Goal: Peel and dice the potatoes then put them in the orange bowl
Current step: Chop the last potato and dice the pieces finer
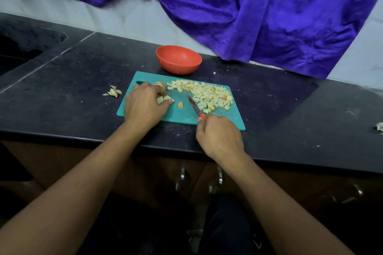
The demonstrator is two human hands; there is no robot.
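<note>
A teal cutting board lies on the black counter. A heap of diced potato covers its far right part. My left hand pinches a few potato pieces on the board's left side, and a larger potato chunk lies just behind its fingers. One loose cube sits between my hands. My right hand grips the orange handle of a small knife, whose blade points away over the board. The orange bowl stands empty behind the board.
A small pile of potato peel lies on the counter left of the board. A sink basin is at the far left. Purple cloth hangs over the tiled wall behind. The counter's front edge runs under my wrists.
</note>
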